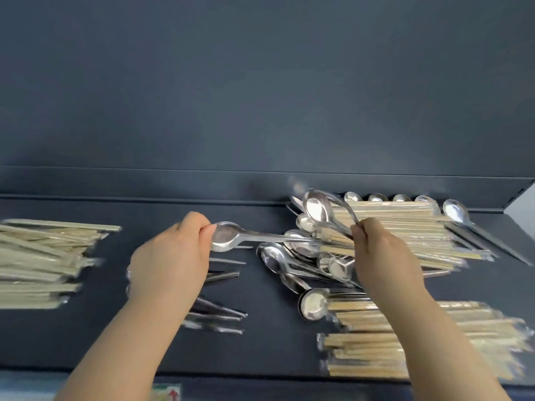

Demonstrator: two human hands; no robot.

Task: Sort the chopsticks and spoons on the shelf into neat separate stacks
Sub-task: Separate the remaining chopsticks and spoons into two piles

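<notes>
Left hand pinches a shiny steel spoon by its bowl; right hand clamps raised steel spoons by their handles, likely to free them from the wrapped wooden chopsticks at 3 o'clock.

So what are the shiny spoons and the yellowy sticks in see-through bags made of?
The spoons look like polished metal, probably stainless steel: silvery, with mirror-like reflections. The chopsticks look like pale wood or bamboo, matte tan. Their plastic wrappers look clear and glossy, glinting at the ends.
</notes>
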